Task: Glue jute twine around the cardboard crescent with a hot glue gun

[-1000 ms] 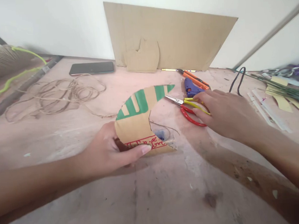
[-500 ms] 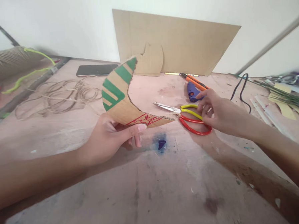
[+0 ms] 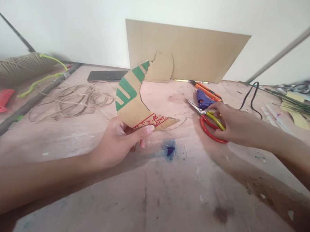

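Observation:
My left hand point(image 3: 122, 135) pinches a crescent-shaped piece of cardboard point(image 3: 134, 112) by its lower part, thumb on the front face. Green stripes cover its upper arm, and red marks run along the lower one. Off to the right, my right hand point(image 3: 232, 122) has its fingers closed about the handles of a pair of scissors point(image 3: 205, 117), one yellow and one red. Their blades point up and left, nearly together, apart from the cardboard. A thin curled strand point(image 3: 182, 121) lies by the crescent's lower tip. Behind the scissors lies a purple glue gun point(image 3: 204, 99).
A cardboard sheet point(image 3: 206, 51) leans on the wall, a smaller cut piece point(image 3: 164, 67) before it. An orange cutter point(image 3: 207, 90), a phone point(image 3: 107, 75), loose twine point(image 3: 78, 99) and a twine roll point(image 3: 14, 69) lie around. Green stems point(image 3: 299, 101) are at right.
The scissors have moved right, away from the crescent's tip, and turned so the blades point more upward. The crescent has tilted slightly in my left hand. The view has shifted a little.

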### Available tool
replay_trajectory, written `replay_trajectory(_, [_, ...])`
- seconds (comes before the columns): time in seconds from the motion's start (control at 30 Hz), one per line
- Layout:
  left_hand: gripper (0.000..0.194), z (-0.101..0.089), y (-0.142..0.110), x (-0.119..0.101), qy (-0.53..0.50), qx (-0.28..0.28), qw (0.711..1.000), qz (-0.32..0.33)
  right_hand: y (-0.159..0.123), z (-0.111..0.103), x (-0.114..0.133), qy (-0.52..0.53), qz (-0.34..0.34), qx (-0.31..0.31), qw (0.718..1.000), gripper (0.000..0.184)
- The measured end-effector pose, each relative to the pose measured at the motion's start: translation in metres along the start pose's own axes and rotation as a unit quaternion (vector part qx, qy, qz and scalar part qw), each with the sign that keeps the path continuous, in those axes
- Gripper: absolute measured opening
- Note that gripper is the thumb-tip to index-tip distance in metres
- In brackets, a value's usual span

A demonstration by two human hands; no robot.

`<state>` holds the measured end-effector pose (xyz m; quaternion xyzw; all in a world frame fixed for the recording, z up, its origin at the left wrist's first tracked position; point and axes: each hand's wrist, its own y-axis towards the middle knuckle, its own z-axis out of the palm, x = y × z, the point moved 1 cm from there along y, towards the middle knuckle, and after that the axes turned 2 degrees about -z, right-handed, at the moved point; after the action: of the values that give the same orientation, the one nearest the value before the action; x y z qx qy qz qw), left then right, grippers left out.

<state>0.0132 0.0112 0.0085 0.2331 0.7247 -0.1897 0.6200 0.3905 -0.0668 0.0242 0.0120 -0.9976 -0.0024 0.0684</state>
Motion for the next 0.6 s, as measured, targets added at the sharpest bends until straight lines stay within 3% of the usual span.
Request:
replay_trajectory(0.27, [0.044, 0.001, 0.003, -0.002, 0.003, -0.009, 1.0, 0.017, 0.009, -0.002, -0.006, -0.001, 0.037, 0.008, 0.999, 0.085])
replay_trajectory(0.47, [0.034, 0.0, 0.007, 0.003, 0.003, -0.034, 0.999, 0.009, 0.015, 0.007, -0.002, 0.044, 0.058, -0.059, 0.996, 0.074])
replay_trajectory(0.6, [0.034, -0.003, 0.01, 0.004, -0.006, -0.043, 0.999, -0.002, 0.009, -0.003, 0.009, 0.127, 0.044, -0.081, 0.988, 0.07])
